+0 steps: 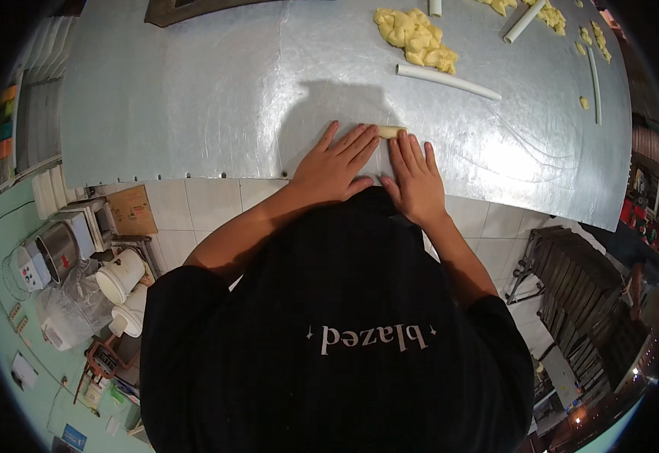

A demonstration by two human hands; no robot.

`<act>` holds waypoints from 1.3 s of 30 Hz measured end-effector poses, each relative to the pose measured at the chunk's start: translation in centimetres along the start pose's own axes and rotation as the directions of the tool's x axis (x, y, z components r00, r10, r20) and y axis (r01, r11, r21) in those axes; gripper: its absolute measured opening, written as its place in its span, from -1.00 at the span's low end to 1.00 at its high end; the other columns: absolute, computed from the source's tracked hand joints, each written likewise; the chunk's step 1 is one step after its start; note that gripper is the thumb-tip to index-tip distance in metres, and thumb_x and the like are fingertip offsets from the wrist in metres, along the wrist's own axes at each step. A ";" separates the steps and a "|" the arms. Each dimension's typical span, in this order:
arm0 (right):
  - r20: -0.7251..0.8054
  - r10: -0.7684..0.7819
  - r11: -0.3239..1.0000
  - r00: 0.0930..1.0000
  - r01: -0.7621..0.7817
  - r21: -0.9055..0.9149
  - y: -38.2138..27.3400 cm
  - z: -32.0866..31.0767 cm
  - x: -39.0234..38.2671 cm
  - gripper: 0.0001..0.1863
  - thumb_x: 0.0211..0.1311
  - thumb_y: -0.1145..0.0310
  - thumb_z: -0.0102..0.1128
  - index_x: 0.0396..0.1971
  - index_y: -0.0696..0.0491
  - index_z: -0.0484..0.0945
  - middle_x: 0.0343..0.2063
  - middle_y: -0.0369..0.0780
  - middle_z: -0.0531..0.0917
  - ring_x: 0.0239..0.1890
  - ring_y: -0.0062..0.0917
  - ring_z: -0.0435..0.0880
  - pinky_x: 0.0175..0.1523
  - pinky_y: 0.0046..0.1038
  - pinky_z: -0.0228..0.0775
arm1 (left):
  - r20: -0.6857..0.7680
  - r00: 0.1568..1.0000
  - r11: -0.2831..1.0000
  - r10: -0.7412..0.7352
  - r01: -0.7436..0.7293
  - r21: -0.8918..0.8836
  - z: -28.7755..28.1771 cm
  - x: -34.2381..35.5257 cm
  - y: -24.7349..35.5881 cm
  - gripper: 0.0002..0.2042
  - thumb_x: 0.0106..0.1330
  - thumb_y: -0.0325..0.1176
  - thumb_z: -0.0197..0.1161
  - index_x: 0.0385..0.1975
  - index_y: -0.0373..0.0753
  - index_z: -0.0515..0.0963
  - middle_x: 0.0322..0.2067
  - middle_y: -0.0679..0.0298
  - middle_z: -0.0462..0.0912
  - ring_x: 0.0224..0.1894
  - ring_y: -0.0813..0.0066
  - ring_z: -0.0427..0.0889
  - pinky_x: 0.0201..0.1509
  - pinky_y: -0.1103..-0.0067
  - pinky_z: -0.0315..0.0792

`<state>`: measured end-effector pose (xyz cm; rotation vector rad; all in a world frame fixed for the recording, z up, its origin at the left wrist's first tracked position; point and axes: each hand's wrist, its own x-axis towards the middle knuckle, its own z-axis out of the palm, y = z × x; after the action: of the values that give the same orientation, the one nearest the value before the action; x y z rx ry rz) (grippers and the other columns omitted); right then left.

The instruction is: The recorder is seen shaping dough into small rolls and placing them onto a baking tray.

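A small pale-yellow roll of dough [390,132] lies on the metal table near its front edge. My left hand [334,164] is laid flat with fingers stretched, its fingertips at the left end of the roll. My right hand [418,175] is also flat, with fingertips touching the roll's right end. Part of the dough is hidden under the fingers. Beyond the hands are a white tube-shaped rolling pin [449,81] and a heap of yellow dough pieces [416,39].
More white tubes [524,21] and dough bits [584,103] lie at the far right. A dark tray edge [193,10] shows at the back. White buckets [120,276] stand left below the table [171,98]; stacked dark racks [571,279] stand at the right.
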<state>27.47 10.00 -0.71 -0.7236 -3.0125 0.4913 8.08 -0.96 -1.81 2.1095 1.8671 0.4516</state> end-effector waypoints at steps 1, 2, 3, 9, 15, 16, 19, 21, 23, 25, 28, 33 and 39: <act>0.003 0.003 1.000 1.000 -0.003 -0.005 0.0 -0.1 -0.3 -0.23 0.22 0.05 0.16 0.35 0.15 0.20 0.39 -0.04 0.18 0.43 -0.20 0.14 0.46 -0.07 -0.10 | 0.018 0.999 0.999 0.047 -0.047 -0.012 -0.2 -0.3 -0.3 -0.36 0.32 -0.04 0.15 0.32 -0.28 0.26 0.40 0.08 0.16 0.44 0.16 0.11 0.47 0.12 -0.10; -0.068 0.029 1.000 0.997 -0.029 0.006 0.0 -0.1 -0.6 -0.23 0.22 0.05 0.17 0.35 0.14 0.20 0.39 -0.04 0.18 0.43 -0.21 0.14 0.46 -0.06 -0.11 | 0.015 0.999 0.999 0.048 -0.048 -0.017 -0.5 -0.6 -0.7 -0.36 0.32 -0.04 0.15 0.32 -0.28 0.26 0.40 0.08 0.16 0.44 0.16 0.11 0.47 0.12 -0.10; -0.139 0.054 0.998 0.989 -0.052 0.019 -0.1 -0.1 -0.5 -0.23 0.22 0.06 0.17 0.35 0.14 0.20 0.39 -0.04 0.18 0.44 -0.22 0.13 0.46 -0.06 -0.13 | -0.036 0.998 0.990 0.052 -0.056 -0.129 -0.9 -1.0 -1.2 -0.40 0.31 -0.11 0.18 0.29 -0.28 0.29 0.38 0.07 0.19 0.43 0.13 0.14 0.46 0.12 -0.07; -0.275 0.109 0.987 0.955 -0.137 -0.083 -1.8 0.4 11.2 -0.20 0.23 -0.05 0.13 0.34 0.13 0.20 0.38 -0.01 0.18 0.43 -0.15 0.13 0.47 -0.06 -0.16 | -0.256 0.958 0.917 -0.131 0.019 -0.399 -2.2 -2.6 -2.7 -0.48 0.27 -0.35 0.21 0.24 -0.33 0.35 0.32 0.02 0.29 0.41 0.02 0.18 0.45 0.13 -0.03; 0.029 0.057 0.998 0.998 -0.056 -0.022 -4.0 1.4 2.3 -0.14 0.26 -0.15 0.05 0.35 0.20 0.17 0.38 0.02 0.19 0.43 -0.15 0.15 0.46 -0.05 -0.14 | -0.298 0.919 0.893 -0.259 0.110 -0.436 -3.2 -6.6 -4.2 -0.54 0.29 -0.36 0.17 0.19 -0.35 0.38 0.29 0.00 0.33 0.37 -0.07 0.22 0.42 0.10 0.03; -0.025 0.058 0.996 0.998 -0.059 -0.066 -3.8 1.6 3.7 -0.14 0.26 -0.16 0.04 0.35 0.20 0.17 0.38 0.01 0.18 0.43 -0.16 0.15 0.46 -0.05 -0.14 | -0.298 0.906 0.875 -0.299 0.136 -0.465 -3.1 -6.9 -4.3 -0.54 0.29 -0.36 0.17 0.20 -0.35 0.37 0.29 0.01 0.33 0.37 -0.07 0.22 0.42 0.11 0.03; -0.139 0.063 0.987 0.988 -0.083 -0.140 -2.7 1.6 11.2 -0.14 0.30 -0.20 -0.04 0.35 0.20 0.16 0.40 -0.02 0.16 0.45 -0.21 0.09 0.46 -0.07 -0.13 | -0.288 0.905 0.862 -0.314 0.145 -0.485 -3.8 -6.4 -4.4 -0.52 0.29 -0.42 0.17 0.22 -0.35 0.35 0.30 0.01 0.32 0.39 -0.04 0.20 0.43 0.19 0.04; -0.018 0.132 0.991 0.991 -0.132 0.010 -1.5 0.0 14.9 -0.15 0.32 -0.21 -0.07 0.35 0.18 0.15 0.40 -0.02 0.15 0.45 -0.21 0.08 0.47 -0.09 -0.12 | -0.278 0.912 0.868 -0.301 0.141 -0.477 -4.0 -5.7 -4.0 -0.50 0.27 -0.48 0.18 0.24 -0.35 0.34 0.30 0.02 0.32 0.40 -0.01 0.18 0.44 0.27 0.05; -0.006 0.028 1.000 1.000 -0.028 0.008 0.3 -0.4 14.4 -0.16 0.31 -0.21 -0.08 0.36 0.17 0.15 0.40 -0.02 0.14 0.46 -0.21 0.07 0.47 -0.09 -0.13 | -0.277 0.912 0.846 -0.303 0.123 -0.519 -4.2 -5.0 -4.2 -0.52 0.30 -0.37 0.17 0.22 -0.35 0.34 0.30 0.01 0.32 0.38 -0.06 0.21 0.42 0.14 0.04; 0.004 -0.076 0.997 0.997 0.076 0.009 1.4 -0.2 12.6 -0.16 0.31 -0.20 -0.08 0.36 0.16 0.15 0.41 -0.02 0.14 0.46 -0.21 0.07 0.47 -0.10 -0.13 | -0.286 0.911 0.848 -0.298 0.115 -0.518 -4.0 -5.1 -4.4 -0.51 0.31 -0.37 0.17 0.23 -0.34 0.34 0.30 0.02 0.33 0.38 -0.05 0.20 0.42 0.15 0.03; -0.036 -0.016 0.999 0.999 0.014 -0.038 -0.3 1.7 6.1 -0.16 0.27 -0.19 -0.01 0.36 0.13 0.17 0.41 -0.05 0.14 0.46 -0.21 0.06 0.48 -0.09 -0.17 | -0.309 0.903 0.854 -0.299 0.109 -0.508 -3.8 -4.8 -4.5 -0.51 0.31 -0.37 0.17 0.24 -0.34 0.33 0.29 0.02 0.34 0.38 -0.05 0.20 0.42 0.15 0.04; -0.070 0.019 0.998 0.997 -0.023 -0.057 -0.5 1.6 8.2 -0.16 0.26 -0.19 0.01 0.38 0.08 0.15 0.41 -0.09 0.16 0.45 -0.24 0.09 0.48 -0.07 -0.19 | -0.347 0.886 0.868 -0.307 0.111 -0.484 -2.9 -3.2 -4.0 -0.51 0.28 -0.36 0.22 0.22 -0.34 0.36 0.21 0.02 0.43 0.30 -0.03 0.34 0.37 0.20 0.16; 0.101 0.224 0.326 0.969 -0.172 0.930 4.2 -6.4 13.1 -0.55 0.43 0.12 -0.05 0.14 0.11 0.48 0.19 -0.09 0.47 0.22 -0.25 0.42 0.35 -0.07 0.06 | -0.260 0.941 0.902 -0.214 0.088 -0.422 -3.5 2.3 -3.2 -0.57 0.16 -0.36 0.34 0.06 -0.26 0.51 0.00 0.09 0.56 0.01 0.12 0.54 0.11 0.33 0.40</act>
<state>18.08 21.29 3.21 -0.8891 -1.9244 1.9336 3.95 1.70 0.16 1.6755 1.8712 1.0734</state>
